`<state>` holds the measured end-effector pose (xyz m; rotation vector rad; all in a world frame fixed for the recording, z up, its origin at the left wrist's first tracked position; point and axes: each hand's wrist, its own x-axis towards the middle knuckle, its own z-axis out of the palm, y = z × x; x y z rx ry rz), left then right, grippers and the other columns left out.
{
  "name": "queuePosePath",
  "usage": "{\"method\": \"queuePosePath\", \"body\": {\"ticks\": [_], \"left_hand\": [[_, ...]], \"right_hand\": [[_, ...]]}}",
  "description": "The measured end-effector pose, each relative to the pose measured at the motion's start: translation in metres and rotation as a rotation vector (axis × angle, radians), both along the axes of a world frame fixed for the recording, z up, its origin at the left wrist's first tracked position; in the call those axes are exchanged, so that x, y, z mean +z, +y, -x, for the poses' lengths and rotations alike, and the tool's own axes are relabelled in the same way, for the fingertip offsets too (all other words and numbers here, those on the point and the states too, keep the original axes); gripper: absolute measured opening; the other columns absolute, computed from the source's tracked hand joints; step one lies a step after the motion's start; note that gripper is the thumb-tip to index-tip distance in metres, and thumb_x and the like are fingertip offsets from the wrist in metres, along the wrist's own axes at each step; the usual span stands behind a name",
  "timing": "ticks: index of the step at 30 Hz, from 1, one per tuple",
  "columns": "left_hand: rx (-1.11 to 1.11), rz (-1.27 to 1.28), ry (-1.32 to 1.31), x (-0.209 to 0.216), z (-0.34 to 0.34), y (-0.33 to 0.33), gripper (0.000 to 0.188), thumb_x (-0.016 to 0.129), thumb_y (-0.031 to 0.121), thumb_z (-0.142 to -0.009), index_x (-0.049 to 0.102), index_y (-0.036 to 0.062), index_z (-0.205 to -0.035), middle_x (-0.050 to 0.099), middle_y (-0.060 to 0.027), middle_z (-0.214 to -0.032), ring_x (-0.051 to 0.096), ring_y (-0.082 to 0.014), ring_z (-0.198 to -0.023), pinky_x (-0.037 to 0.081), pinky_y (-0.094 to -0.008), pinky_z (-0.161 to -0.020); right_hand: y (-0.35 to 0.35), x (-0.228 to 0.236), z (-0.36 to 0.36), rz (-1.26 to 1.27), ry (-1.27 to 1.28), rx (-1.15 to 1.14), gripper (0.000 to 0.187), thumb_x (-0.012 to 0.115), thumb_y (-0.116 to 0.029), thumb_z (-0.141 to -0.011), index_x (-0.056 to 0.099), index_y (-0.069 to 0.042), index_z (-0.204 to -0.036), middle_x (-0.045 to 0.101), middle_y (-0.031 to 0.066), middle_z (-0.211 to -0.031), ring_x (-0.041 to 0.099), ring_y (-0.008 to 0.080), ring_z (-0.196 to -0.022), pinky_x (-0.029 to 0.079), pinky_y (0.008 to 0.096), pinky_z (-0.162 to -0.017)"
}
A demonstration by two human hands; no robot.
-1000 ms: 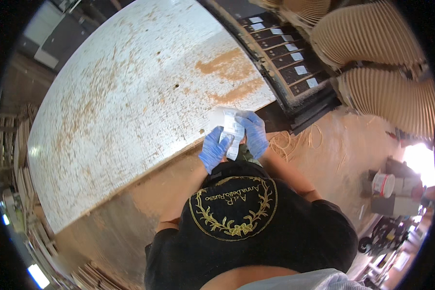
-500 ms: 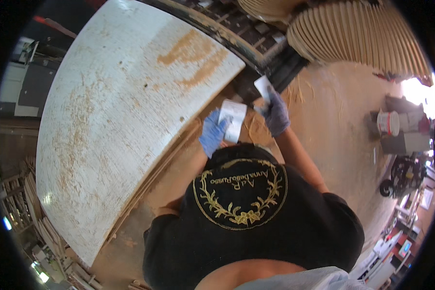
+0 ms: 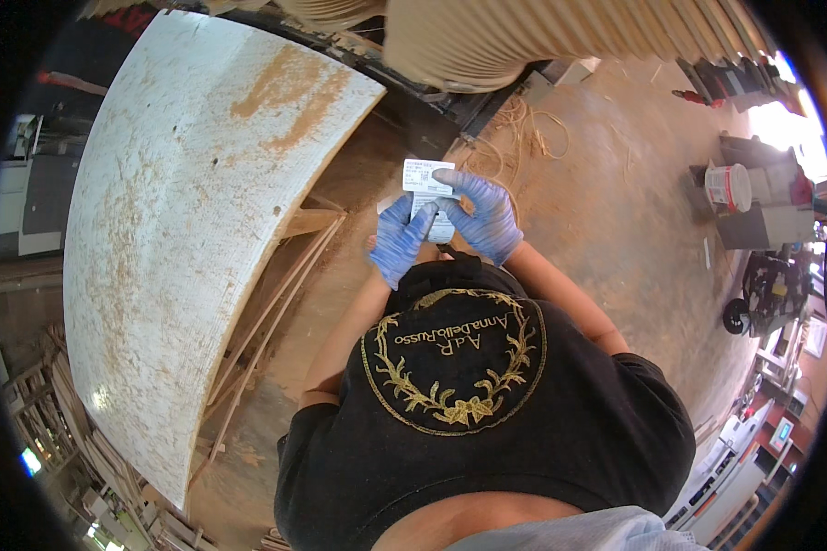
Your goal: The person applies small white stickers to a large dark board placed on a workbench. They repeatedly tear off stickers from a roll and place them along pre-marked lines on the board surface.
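Note:
Both hands wear blue gloves and meet in front of my chest. My left hand (image 3: 398, 243) is closed, its thumb pressing on a stack of small white printed labels (image 3: 439, 228). Pinched by my right hand (image 3: 487, 216) at its right edge is a white label (image 3: 416, 174) with dark print and a square code. It overlaps the top of the stack, and I cannot tell whether they are joined. The fingers behind the papers are hidden.
A large white curved panel (image 3: 175, 230), smeared with sawdust, stands at left on wooden slats (image 3: 276, 312). Ribbed tan wooden forms (image 3: 560, 41) rise at the far side. Cord-like strips (image 3: 524, 138) lie on the dusty floor (image 3: 616, 202). A white bucket (image 3: 729, 187) stands at right.
My right hand has moved left, bringing its white label over the papers in my left hand. The view has shifted, so the panel sits farther left and the ribbed forms show closer.

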<state>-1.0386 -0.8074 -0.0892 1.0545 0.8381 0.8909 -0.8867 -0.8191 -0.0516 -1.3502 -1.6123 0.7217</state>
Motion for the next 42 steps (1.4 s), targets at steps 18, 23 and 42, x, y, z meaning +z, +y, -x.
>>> {"method": "queuePosePath", "body": {"ticks": [18, 23, 42], "left_hand": [[-0.116, -0.037, 0.087, 0.003, -0.097, -0.073, 0.023, 0.057, 0.019, -0.082, 0.058, -0.0022, -0.089, 0.060, -0.0077, -0.080, 0.055, -0.0119, -0.073, 0.045, -0.0261, -0.066], [-0.125, -0.105, 0.169, 0.001, -0.104, -0.073, 0.024, 0.057, 0.021, -0.082, 0.059, -0.0020, -0.089, 0.061, -0.0067, -0.079, 0.055, -0.0111, -0.073, 0.044, -0.0252, -0.066], [-0.099, -0.096, 0.196, -0.008, -0.114, -0.092, 0.027, 0.055, 0.025, -0.084, 0.058, 0.0031, -0.100, 0.059, -0.0051, -0.095, 0.053, -0.0126, -0.086, 0.042, -0.0270, -0.077]], "right_hand": [[-0.097, -0.014, -0.087, 0.120, 0.424, -0.247, 0.029, 0.060, 0.002, -0.074, 0.056, -0.002, -0.102, 0.063, 0.0084, -0.091, 0.059, 0.0127, -0.084, 0.047, 0.0260, -0.075], [-0.106, -0.020, -0.091, 0.129, 0.528, -0.221, 0.032, 0.059, 0.003, -0.074, 0.053, 0.000, -0.105, 0.062, 0.0083, -0.093, 0.058, 0.0138, -0.088, 0.046, 0.0262, -0.079], [-0.119, -0.003, -0.118, 0.231, 0.779, -0.090, 0.025, 0.057, -0.007, -0.081, 0.053, -0.001, -0.105, 0.059, 0.0079, -0.097, 0.053, 0.0130, -0.092, 0.044, 0.0282, -0.080]]}}
